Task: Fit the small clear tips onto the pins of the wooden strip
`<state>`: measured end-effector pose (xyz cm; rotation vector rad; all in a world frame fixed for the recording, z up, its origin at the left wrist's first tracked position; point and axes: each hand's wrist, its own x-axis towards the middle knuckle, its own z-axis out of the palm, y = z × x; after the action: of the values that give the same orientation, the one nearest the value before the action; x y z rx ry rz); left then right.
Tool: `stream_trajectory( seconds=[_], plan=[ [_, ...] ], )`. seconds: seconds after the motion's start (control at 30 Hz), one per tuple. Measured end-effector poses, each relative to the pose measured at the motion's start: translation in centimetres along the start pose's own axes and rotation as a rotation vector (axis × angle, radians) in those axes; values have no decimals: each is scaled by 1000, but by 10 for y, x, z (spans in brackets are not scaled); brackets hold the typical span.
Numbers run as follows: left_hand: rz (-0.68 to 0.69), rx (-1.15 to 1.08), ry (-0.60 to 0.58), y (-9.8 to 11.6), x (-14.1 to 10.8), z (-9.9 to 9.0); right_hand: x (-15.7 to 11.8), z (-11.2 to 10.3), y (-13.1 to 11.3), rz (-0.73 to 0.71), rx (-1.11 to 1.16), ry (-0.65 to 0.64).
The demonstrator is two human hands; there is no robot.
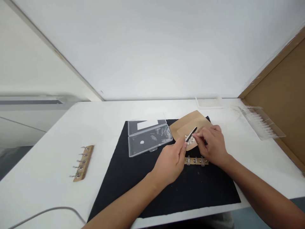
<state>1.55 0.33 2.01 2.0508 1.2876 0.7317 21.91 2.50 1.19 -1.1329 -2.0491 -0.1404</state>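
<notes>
Head camera: slim stick [191, 134] between both hands [169, 161], over brown paper [178, 126].

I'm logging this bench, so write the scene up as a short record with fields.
Left hand: holds a slim black-and-white flat stick
Right hand: pinched close beside the stick; anything in it is too small to tell
Surface: black cloth mat on a white table
Left of hands, on mat: open see-through plastic case with see-through oval pieces
Under the stick: brown paper sheet with small whitish bits
Near hands: tan strip with metal studs
Far left: similar tan strip with metal clips
Far right: see-through plastic package
</notes>
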Motion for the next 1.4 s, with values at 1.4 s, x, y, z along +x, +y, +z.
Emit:
stream_trajectory(
  seconds=[1.4],
  plan=[
    [334, -214, 94, -30, 15, -7, -17, -4, 4, -248, -27, -2]
  ],
)
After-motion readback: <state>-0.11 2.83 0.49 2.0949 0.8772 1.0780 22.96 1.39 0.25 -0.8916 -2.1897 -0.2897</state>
